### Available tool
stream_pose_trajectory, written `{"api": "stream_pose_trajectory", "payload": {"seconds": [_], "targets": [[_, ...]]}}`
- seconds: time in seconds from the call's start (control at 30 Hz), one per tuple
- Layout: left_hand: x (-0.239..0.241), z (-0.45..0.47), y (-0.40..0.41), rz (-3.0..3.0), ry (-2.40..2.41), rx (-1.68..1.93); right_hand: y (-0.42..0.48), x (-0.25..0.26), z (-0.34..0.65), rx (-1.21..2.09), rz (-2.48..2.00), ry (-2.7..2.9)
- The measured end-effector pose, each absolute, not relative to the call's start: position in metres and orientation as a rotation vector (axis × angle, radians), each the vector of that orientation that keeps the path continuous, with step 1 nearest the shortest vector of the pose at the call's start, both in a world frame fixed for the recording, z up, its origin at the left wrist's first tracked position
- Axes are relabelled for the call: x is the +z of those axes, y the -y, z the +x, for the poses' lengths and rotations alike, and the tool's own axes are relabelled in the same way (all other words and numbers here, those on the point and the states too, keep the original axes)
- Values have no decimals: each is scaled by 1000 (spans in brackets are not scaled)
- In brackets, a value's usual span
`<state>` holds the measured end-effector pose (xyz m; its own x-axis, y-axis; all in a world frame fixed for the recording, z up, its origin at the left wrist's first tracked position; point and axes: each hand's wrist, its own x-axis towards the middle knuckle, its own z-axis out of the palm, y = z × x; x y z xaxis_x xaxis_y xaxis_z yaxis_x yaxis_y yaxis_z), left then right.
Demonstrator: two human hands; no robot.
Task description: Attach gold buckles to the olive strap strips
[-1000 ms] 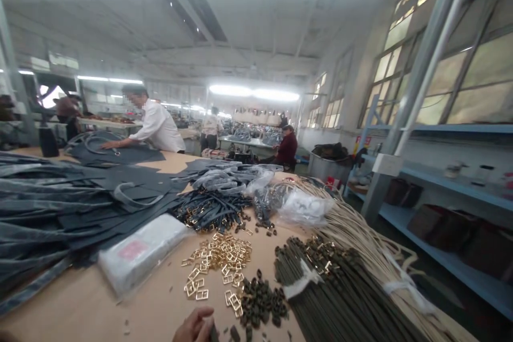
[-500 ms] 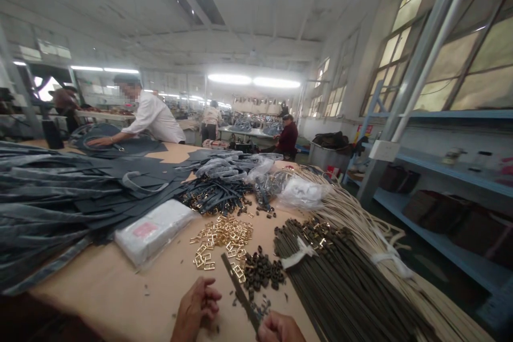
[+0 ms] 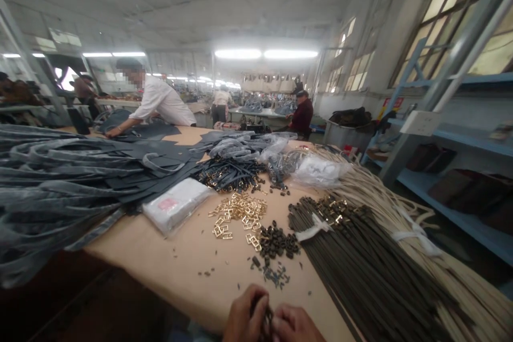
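Note:
My left hand (image 3: 245,314) and my right hand (image 3: 295,324) meet at the near edge of the table, fingers closed. Between them is a dark strap (image 3: 266,326), mostly hidden by the fingers; both hands grip it. Just beyond lie small dark scraps (image 3: 276,276) and a heap of dark strap loops (image 3: 279,240). Behind those is a pile of gold rectangular buckles (image 3: 240,208). To the right of my hands runs a bundle of long dark straps (image 3: 372,272), tied with a white band (image 3: 315,228), with gold metal at its far end.
A white plastic-wrapped packet (image 3: 176,206) lies at left, beside heaped blue-grey straps (image 3: 60,181). Pale cords (image 3: 372,197) line the right side. Clear plastic bags (image 3: 320,170) sit farther back. A person in white (image 3: 166,101) works across the table; a blue shelf (image 3: 465,214) stands at right.
The strap in my right hand has come down toward me. My left hand, earlier open and apart, has moved right and closed on it. The view has shifted left across the table.

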<state>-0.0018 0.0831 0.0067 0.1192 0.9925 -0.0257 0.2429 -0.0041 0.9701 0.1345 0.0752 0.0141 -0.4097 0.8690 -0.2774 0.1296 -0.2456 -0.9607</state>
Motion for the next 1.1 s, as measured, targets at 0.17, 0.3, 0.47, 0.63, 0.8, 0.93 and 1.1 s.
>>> {"api": "stream_pose_trajectory", "payload": {"seconds": [0.17, 0.3, 0.47, 0.63, 0.8, 0.93, 1.1], "targets": [[13, -8, -92, 1400, -1293, 947, -73, 18, 150, 1674, -1273, 1297], [16, -30, -117, 1646, -1452, 951, -80, 43, 170, 1682, -1227, 1084], [18, -42, -165, 2013, -1581, 924, -103, 114, 201, 1503, -1042, 877], [21, -30, -210, 2201, -1548, 806, -127, 116, 203, 1459, -1059, 959], [29, -2, -214, 2345, -1430, 658, -124, 55, 192, 1598, -1211, 1084], [32, 21, -198, 2434, -1358, 490, -118, 21, 184, 1581, -1280, 1005], [24, 37, -185, 2557, -1476, 106, -124, -17, 180, 1598, -1271, 1039]]}}
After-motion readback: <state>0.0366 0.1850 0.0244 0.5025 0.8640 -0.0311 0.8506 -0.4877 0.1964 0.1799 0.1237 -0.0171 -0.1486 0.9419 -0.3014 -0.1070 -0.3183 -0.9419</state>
